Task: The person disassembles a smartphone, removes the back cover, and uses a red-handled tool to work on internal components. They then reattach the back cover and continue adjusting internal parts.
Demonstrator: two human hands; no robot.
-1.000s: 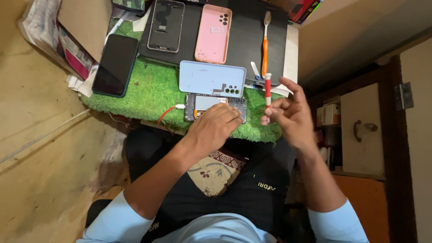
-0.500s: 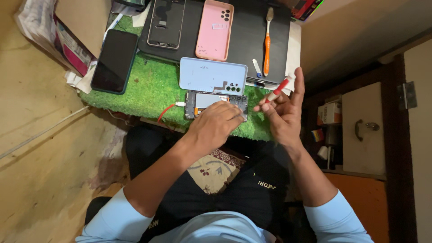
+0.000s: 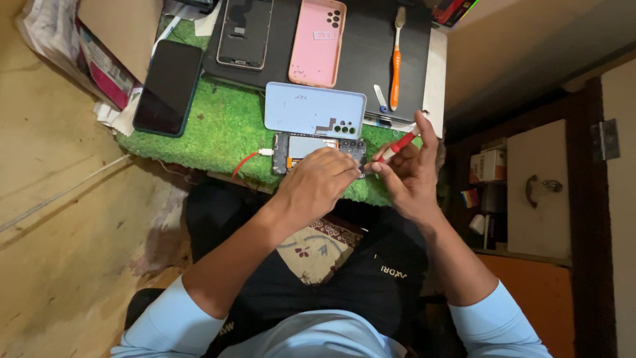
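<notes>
An opened phone (image 3: 299, 147) with its insides showing lies on the green turf mat (image 3: 218, 126), a red cable plugged into its left end. My left hand (image 3: 317, 187) rests on it and holds it down. My right hand (image 3: 407, 174) grips a red-handled screwdriver (image 3: 395, 146) tilted down with its tip at the phone's right end. Just above lies the light blue back cover (image 3: 311, 110).
A black tray (image 3: 361, 63) holds a pink phone case (image 3: 319, 41), a bare phone frame (image 3: 244, 33) and an orange toothbrush (image 3: 396, 56). A dark phone (image 3: 168, 87) lies at the mat's left edge. Wooden cabinets stand to the right.
My right hand has tipped the screwdriver from upright to slanted and brought its tip down to the opened phone. My left hand stayed on the phone.
</notes>
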